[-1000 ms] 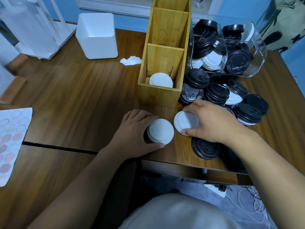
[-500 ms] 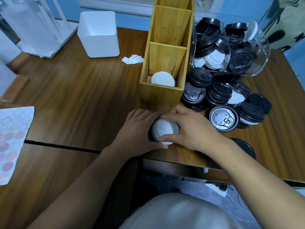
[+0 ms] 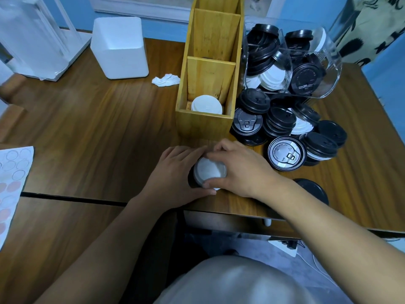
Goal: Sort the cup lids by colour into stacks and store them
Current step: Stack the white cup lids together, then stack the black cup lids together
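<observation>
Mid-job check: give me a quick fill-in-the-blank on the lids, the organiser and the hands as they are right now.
1. The left hand and right hand both hold a small stack of round plastic lids whose top lid is ___.
2. The loose pile of lids right of the tall wooden organiser is mostly ___.
3. The crumpled white tissue lies ___ of the organiser.

Missing words: white; black; left.

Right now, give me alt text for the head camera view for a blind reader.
The left hand and right hand grip a white lid stack at the table's near edge. Beyond it, a wooden organiser holds white lids in its nearest compartment; black lids lie heaped to its right beside a clear container.
</observation>
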Demonstrator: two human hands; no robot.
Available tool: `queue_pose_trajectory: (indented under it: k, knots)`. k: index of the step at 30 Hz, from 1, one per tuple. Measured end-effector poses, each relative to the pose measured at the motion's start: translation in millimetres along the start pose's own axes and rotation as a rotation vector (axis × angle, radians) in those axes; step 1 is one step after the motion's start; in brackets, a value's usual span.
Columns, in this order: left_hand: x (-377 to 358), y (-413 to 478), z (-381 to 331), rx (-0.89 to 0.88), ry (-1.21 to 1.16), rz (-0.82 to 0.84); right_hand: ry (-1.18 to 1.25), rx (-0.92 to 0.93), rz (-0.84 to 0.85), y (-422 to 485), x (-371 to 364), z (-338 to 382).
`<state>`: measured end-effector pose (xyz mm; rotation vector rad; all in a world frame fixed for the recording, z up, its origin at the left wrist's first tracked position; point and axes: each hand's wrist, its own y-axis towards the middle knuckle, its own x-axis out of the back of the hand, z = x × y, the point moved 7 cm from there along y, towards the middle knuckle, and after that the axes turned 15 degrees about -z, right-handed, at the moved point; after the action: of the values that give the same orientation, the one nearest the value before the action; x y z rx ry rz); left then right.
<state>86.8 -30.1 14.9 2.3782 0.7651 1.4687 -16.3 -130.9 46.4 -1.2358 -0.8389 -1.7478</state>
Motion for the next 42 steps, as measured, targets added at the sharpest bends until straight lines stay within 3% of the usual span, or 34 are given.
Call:
queue_pose_trajectory:
  k: [2, 4, 6, 12, 16, 19, 24, 28, 33, 38, 42]
  knots:
    - [0.3, -0.1, -0.6, 0.008, -0.011, 0.006, 0.129, 0.000, -0.063, -12.7, 11.8, -9.3]
    - [-0.3, -0.2, 1.1, 0.032, -0.014, 0.025, 0.261, -0.060, -0.239, -32.5, 37.4, -33.7]
    - [-1.8, 0.0, 2.5, 0.044, 0.007, 0.038, 0.210, -0.142, -0.344, -59.5, 57.5, -65.4]
    - [-7.8, 3.3, -2.3, 0.023, -0.001, 0.046, -0.112, -0.144, -0.038, -105.9, 31.4, -80.4]
    - [-9.0, 4.3, -4.8, 0.011, -0.011, 0.047, -0.095, -0.083, -0.087, -100.8, 27.6, -68.5]
    - [-7.6, 3.5, -6.0, 0.010, -0.015, 0.042, -0.039, -0.032, -0.012, -94.2, 23.2, -62.3]
    - [-8.5, 3.5, -3.8, 0.024, -0.003, 0.065, 0.061, -0.089, -0.067, -94.5, 33.1, -69.6]
    - [-7.9, 3.5, -5.1, 0.019, -0.007, 0.066, -0.062, -0.068, -0.048, -90.6, 34.0, -62.7]
    - [-6.6, 3.2, -6.7, 0.024, -0.016, 0.060, -0.448, -0.189, -0.150, -85.0, 39.1, -53.2]
    - [-6.0, 2.5, -1.7, 0.045, -0.038, 0.035, -0.186, -0.185, -0.319, -108.0, 59.1, -62.4]
    - [-1.4, 2.9, -6.1, -0.008, -0.025, -0.031, -0.061, -0.265, -0.232, -157.8, 63.5, -102.2]
